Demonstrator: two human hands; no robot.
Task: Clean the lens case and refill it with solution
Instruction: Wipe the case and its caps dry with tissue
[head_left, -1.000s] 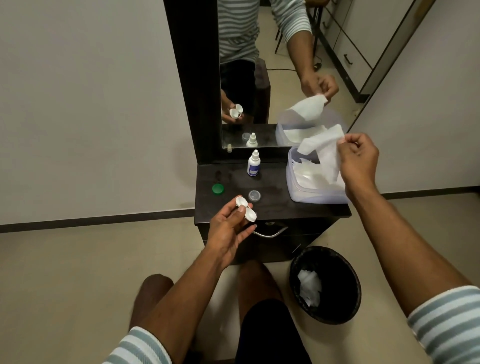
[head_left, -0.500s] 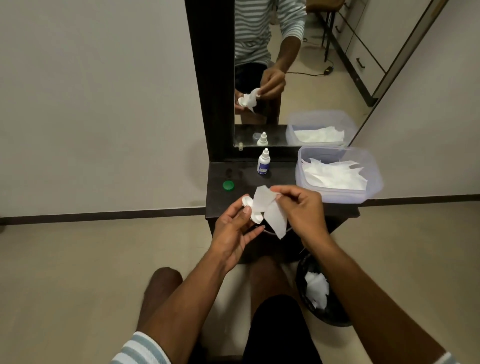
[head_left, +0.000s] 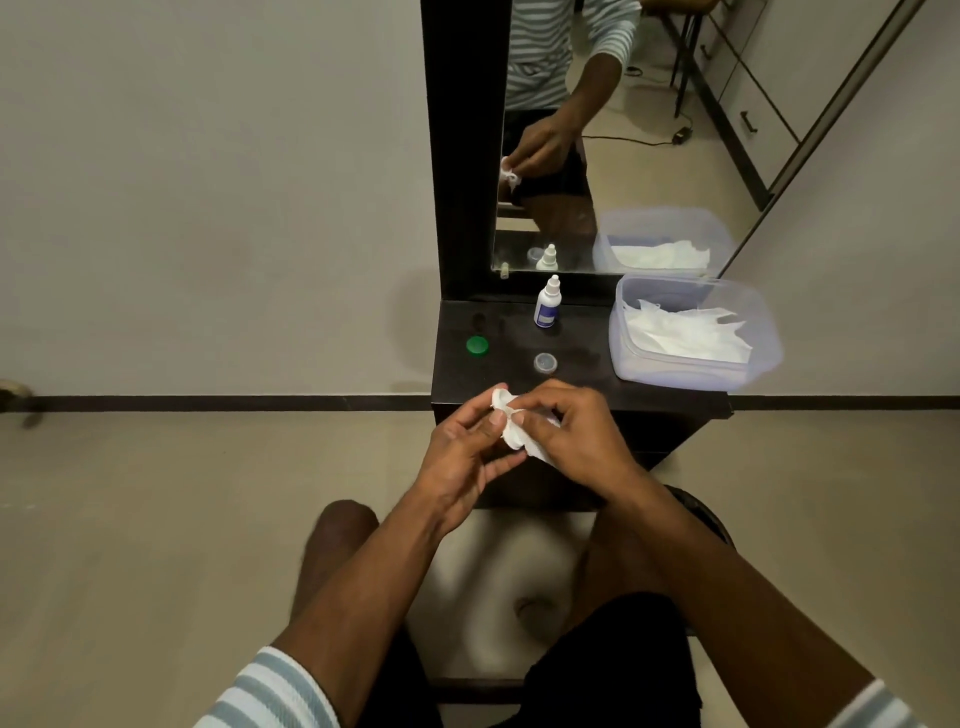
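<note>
1. Where the dark wooden dresser top (head_left: 670, 400) begins on its left side, a round green plastic cap (head_left: 477, 345) lies flat, well apart from everything else.
2. Just in front of the dresser's near edge, the left hand (head_left: 460, 462) pinches the small white plastic lens case (head_left: 500, 399) between thumb and fingertips, in the air above the person's knees.
3. Only one rounded end of the case shows, up and to the left; its long axis seems to slant down to the right, under the tissue, but most of it is hidden.
4. Behind the hands, a small round clear cap (head_left: 545, 362) lies on the dresser top, and farther back a small white dropper bottle with a blue label (head_left: 547, 307) stands upright, nozzle up, near the mirror (head_left: 649, 130).
5. Pressed against the case, a crumpled white tissue (head_left: 519, 441) is gripped by the right hand (head_left: 576, 441), its fingers curled over it.
6. At the dresser's right end sits a clear rectangular plastic tub (head_left: 758, 364) with white tissues (head_left: 685, 335) inside.
</note>
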